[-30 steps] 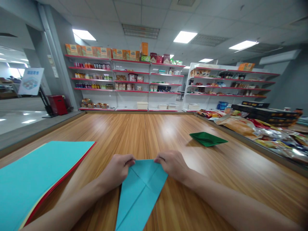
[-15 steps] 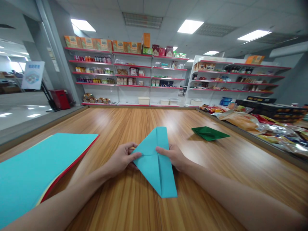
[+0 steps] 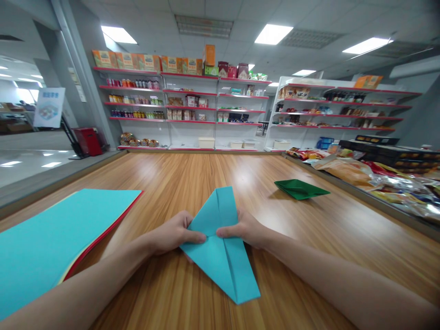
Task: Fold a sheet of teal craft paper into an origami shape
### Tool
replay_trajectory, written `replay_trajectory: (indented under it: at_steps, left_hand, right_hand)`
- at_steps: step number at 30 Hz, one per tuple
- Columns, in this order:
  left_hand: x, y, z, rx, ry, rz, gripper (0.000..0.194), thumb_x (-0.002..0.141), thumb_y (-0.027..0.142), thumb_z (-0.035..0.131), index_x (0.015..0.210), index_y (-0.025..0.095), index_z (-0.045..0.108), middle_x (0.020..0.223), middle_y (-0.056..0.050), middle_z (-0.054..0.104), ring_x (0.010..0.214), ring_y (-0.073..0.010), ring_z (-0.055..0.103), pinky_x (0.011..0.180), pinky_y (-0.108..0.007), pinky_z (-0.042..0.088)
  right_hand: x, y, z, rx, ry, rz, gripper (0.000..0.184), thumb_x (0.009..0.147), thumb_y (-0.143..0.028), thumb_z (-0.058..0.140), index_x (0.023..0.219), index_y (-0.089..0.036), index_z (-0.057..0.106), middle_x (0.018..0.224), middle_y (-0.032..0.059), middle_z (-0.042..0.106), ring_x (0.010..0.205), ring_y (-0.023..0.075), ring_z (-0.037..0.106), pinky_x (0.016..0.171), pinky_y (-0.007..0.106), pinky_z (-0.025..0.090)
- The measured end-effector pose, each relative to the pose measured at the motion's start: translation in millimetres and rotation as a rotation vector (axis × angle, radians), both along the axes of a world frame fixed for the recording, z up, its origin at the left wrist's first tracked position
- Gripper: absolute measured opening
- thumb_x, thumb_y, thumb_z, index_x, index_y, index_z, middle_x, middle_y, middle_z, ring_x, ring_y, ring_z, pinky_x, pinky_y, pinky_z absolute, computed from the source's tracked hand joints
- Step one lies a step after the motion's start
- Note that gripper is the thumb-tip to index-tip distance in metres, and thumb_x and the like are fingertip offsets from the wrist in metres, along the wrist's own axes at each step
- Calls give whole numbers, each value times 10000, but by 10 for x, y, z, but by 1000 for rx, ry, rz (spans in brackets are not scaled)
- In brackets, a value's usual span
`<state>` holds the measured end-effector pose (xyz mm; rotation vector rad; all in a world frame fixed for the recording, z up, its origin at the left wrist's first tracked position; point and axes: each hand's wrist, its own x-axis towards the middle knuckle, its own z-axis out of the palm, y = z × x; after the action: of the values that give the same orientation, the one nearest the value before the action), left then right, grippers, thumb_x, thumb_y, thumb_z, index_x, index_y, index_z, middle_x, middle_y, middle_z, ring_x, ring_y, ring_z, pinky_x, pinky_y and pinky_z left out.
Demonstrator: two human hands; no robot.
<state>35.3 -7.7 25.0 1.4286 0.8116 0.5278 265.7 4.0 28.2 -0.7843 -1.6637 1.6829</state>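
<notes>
A folded sheet of blue paper (image 3: 220, 256) is held between both hands above the wooden table, its creases running along and across it. My left hand (image 3: 180, 234) grips the pointed left side, thumb on top and the other fingers mostly hidden underneath. From the right, my right hand (image 3: 245, 229) clasps the folded strip, with its thumb near the middle crease. The two thumbs are close together on the paper. To the right, a folded green paper boat (image 3: 300, 189) rests on the table, touched by neither hand.
A stack of coloured paper (image 3: 79, 229), blue on top with red and cream edges below, lies at the left of the wooden table (image 3: 172, 178). Packaged snacks (image 3: 357, 176) sit beyond the right edge. Stocked shelves (image 3: 189, 101) stand at the back.
The blue paper has come slightly nearer and tilted, its lower end shifting right. My left thumb has slid inward, and my right hand has moved a little down and left.
</notes>
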Motion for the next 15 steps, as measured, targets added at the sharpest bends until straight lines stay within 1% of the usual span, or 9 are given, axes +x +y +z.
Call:
replay_trajectory:
  at_steps: [3,5,7,9,10,11,12,13,15]
  left_hand:
    - [16,-10,-6,14,-77,85,270,701,350,737,683,89,669,588,-28,629,477,-111,564,434,-197,484]
    - [16,-13,-2,23,-98,103,285,708,359,737,707,81,673,601,-41,646,488,-118,586,420,-186,488]
    - [5,-17,8,-16,-61,35,292,733,356,724,762,69,680,632,-72,679,498,-136,624,400,-173,485]
    - [-8,-23,10,-104,-27,-82,311,750,357,713,793,51,677,659,-112,701,454,-146,633,349,-160,456]
    - [-10,-28,5,-147,-40,-119,324,751,363,713,786,43,672,658,-126,704,415,-145,622,322,-157,438]
    - [-5,-32,-5,-176,-78,-125,336,751,370,713,768,38,665,657,-134,704,387,-141,610,308,-157,431]
    - [6,-34,-18,-179,-145,-81,348,753,380,712,745,36,658,655,-137,704,377,-137,606,312,-158,439]
    - [25,-35,-33,-164,-224,4,353,753,384,717,726,39,650,646,-132,703,387,-135,612,330,-158,456]
    - [81,-29,-61,-94,-367,219,337,766,381,715,733,53,640,654,-110,706,434,-126,635,385,-151,491]
  right_hand:
    - [10,15,0,-63,-17,36,461,615,-256,803,1034,-119,664,974,105,704,923,246,658,857,408,506]
    - [22,27,-4,-89,-20,47,468,599,-236,808,1030,-119,669,971,103,705,922,246,657,869,409,498]
    - [29,34,-9,-109,-2,52,469,578,-210,813,1017,-120,673,968,97,707,905,238,659,877,406,494]
    - [28,41,-14,-153,11,36,431,581,-217,811,978,-112,680,937,98,711,862,229,665,855,394,504]
    - [26,48,-17,-193,25,14,385,609,-260,798,942,-104,684,906,103,713,825,224,669,825,382,514]
    - [25,58,-20,-240,57,-16,347,658,-328,765,908,-102,685,878,110,713,784,218,670,786,369,523]
    - [26,72,-22,-288,106,-52,339,719,-405,705,876,-105,682,852,115,712,736,209,667,734,352,529]
    - [29,87,-24,-337,169,-88,362,778,-466,625,849,-115,676,830,113,711,680,193,658,671,330,527]
    - [44,122,-30,-409,264,-119,379,844,-483,519,822,-133,662,797,95,707,593,162,633,563,282,501]
